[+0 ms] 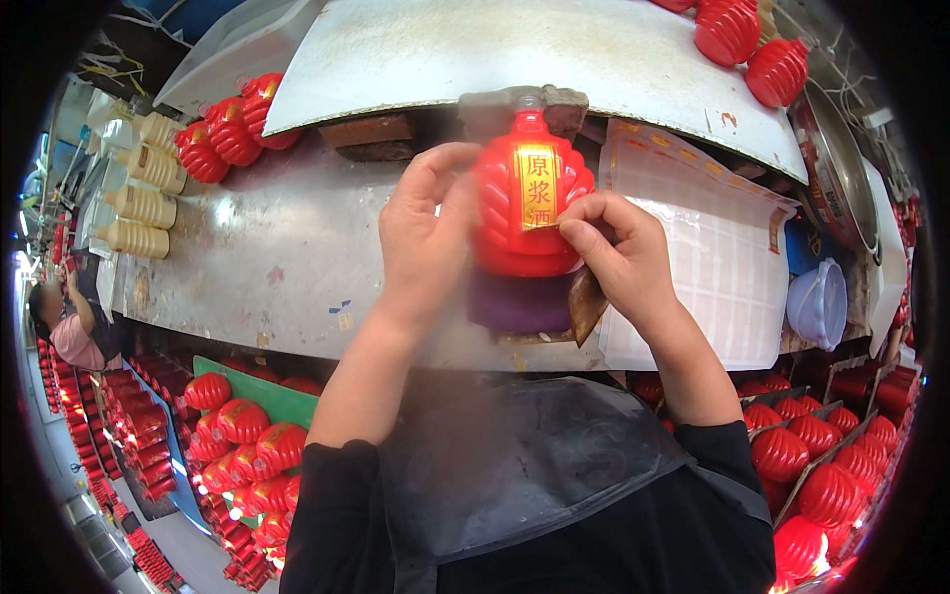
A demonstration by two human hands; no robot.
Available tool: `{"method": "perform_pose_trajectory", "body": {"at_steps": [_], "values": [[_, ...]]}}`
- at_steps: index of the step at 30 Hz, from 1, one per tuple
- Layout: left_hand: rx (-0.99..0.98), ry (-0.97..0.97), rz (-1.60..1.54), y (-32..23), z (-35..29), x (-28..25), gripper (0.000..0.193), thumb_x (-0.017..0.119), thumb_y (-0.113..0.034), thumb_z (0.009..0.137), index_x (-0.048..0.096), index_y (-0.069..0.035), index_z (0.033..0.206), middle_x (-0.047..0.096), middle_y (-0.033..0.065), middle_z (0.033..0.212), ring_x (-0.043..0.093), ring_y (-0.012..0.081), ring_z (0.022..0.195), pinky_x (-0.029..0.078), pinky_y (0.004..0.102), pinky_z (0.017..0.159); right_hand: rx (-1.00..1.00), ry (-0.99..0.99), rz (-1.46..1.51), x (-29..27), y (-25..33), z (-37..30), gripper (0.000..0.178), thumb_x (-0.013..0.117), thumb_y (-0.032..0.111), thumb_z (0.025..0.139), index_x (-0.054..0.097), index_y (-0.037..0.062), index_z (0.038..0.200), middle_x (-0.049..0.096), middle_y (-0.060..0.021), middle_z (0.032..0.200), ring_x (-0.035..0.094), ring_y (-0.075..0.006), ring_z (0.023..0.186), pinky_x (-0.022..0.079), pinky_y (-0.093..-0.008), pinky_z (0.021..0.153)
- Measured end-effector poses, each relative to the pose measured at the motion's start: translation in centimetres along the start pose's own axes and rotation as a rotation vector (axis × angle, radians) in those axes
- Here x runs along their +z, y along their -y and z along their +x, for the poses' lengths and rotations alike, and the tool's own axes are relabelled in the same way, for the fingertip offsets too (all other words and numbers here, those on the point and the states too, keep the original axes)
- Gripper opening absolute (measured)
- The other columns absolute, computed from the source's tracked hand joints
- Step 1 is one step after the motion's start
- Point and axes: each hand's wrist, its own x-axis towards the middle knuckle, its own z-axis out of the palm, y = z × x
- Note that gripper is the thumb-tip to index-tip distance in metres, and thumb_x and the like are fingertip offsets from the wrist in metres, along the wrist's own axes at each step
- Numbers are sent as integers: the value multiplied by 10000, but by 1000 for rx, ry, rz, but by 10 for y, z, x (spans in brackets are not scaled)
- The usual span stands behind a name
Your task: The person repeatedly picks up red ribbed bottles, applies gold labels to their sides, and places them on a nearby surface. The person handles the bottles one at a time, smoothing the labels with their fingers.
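A red ribbed, lantern-shaped bottle (500,238) lies in front of me, neck pointing away, on a purple pad (520,302). Its neck end rests at a grey, worn block (567,107). A yellow label (535,183) with red edges runs down the bottle's upper face. My left hand (430,223) curls its fingers at the bottle's left side; the fingertips are partly blurred. With thumb and forefinger, my right hand (623,252) pinches the label's lower right corner. A brown pointed piece (587,307) shows beneath that hand.
A translucent label sheet (683,277) covers the table's right side. White board (426,49) spans the far side. Red bottles (230,134) and cream ribbed pieces (139,203) stand at left. At right is a lavender bucket (817,305). Crated red bottles (782,455) flank me; another person (79,322) is far left.
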Motion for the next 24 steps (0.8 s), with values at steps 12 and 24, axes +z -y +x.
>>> {"method": "perform_pose_trajectory", "body": {"at_steps": [12,24], "values": [[328,40,360,22,11,5,279,672,-234,978,707,-45,1180,646,158,1240,578,320,1212,449,437,1065,-438,62,-579,-5,5,-18,450,715,274,991,687,70,1391,642,-60,773,612,-203,603,491,-329,571],[385,145,574,30,2,6,587,792,-292,849,605,-58,1354,502,196,1443,476,388,1353,404,486,1140,-289,-30,-417,-15,1,-27,274,797,231,906,771,46,1106,666,-89,809,661,-243,618,517,-329,568]]}}
